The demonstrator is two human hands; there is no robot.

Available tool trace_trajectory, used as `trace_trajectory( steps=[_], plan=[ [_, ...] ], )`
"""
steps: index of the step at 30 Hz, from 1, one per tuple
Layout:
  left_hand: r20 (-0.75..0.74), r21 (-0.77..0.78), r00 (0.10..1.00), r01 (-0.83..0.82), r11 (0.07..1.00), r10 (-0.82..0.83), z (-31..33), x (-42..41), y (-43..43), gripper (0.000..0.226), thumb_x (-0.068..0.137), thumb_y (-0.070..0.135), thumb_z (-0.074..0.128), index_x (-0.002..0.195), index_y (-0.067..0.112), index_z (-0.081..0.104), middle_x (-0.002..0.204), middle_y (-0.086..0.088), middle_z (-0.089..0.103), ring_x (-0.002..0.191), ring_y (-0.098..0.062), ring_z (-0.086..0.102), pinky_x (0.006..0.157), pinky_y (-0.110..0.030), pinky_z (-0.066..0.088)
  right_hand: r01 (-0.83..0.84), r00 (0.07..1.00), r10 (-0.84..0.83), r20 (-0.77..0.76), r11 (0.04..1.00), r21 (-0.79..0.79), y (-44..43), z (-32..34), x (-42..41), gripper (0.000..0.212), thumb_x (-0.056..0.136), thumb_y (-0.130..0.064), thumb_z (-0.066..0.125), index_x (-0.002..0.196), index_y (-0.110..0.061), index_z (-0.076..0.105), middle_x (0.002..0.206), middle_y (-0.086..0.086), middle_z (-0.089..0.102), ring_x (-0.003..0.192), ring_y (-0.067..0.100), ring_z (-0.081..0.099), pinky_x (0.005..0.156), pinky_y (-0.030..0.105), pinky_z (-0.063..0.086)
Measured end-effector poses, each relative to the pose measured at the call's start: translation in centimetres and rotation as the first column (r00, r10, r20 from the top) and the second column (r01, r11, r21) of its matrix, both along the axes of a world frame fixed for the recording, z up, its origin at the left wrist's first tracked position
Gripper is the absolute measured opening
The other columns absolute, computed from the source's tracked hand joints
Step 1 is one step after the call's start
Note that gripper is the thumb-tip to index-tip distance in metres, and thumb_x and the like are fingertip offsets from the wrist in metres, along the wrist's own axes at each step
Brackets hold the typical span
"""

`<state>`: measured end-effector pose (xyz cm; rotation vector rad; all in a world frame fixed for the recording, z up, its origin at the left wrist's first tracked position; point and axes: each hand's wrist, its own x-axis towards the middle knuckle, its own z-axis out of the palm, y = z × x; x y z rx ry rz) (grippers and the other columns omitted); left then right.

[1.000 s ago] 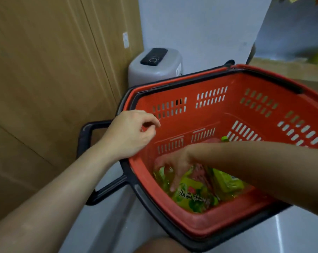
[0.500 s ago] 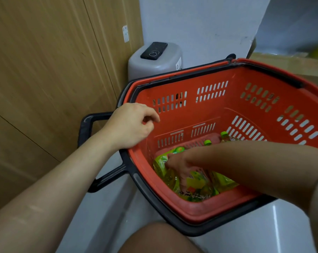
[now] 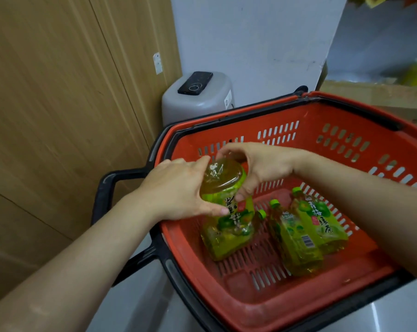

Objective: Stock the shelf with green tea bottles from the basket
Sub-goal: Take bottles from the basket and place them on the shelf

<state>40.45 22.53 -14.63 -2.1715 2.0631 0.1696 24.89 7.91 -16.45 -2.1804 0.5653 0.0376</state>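
Two hands are gripping one green tea bottle point(image 3: 223, 178) at the centre of the frame.
The left hand point(image 3: 176, 188) and right hand point(image 3: 257, 166) are both clasping it, base toward the camera, above the red basket point(image 3: 250, 305); three more bottles point(image 3: 296, 243) are lying inside, lower right.

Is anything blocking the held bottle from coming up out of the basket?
Nothing visible does. The left hand and right hand hold the bottle above the open-topped basket; the shelf isn't clearly in view.
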Motion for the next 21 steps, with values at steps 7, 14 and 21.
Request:
trace_trajectory(
  steps=[7,14,21],
  plan=[
    [-0.741,-0.332,0.666,-0.245,0.911,-0.091,1.0,-0.5,-2.6,0.108,0.046,0.050,0.088,0.138,0.048,0.032,0.133,0.013,0.052,0.122,-0.007,0.051,0.103,-0.035,0.044,-0.036,0.905,-0.178,0.385,0.872,0.487,-1.5,2.2,-2.6,0.086,0.054,-0.002,0.088,0.129,-0.015,0.048,0.123,0.010,0.063,0.114,0.025,0.061,0.100,0.042,0.048],
    [-0.612,-0.543,0.785,-0.325,0.775,-0.100,0.2,-0.2,-2.1,0.097,0.053,0.043,0.088,0.138,0.034,0.043,0.123,0.012,0.053,0.114,-0.004,0.052,0.102,-0.027,0.043,0.321,0.946,-0.305,-0.107,0.850,0.418,-3.9,-6.7,-3.0,0.098,0.045,-0.072,0.077,0.132,-0.039,0.044,0.142,-0.001,0.049,0.128,0.021,0.049,0.104,0.051,0.042],
    [-0.642,-0.501,0.766,-0.386,0.775,-0.034,0.1,0.3,-1.0,0.101,0.050,0.045,0.088,0.137,0.041,0.038,0.127,0.012,0.055,0.115,-0.006,0.052,0.102,-0.028,0.043,-0.026,0.927,0.047,-0.372,0.998,0.060,-1.6,-15.7,0.9,0.124,0.067,-0.039,0.085,0.153,-0.017,-0.002,0.160,0.007,0.015,0.145,0.023,0.023,0.117,0.036,0.025]
  ],
)
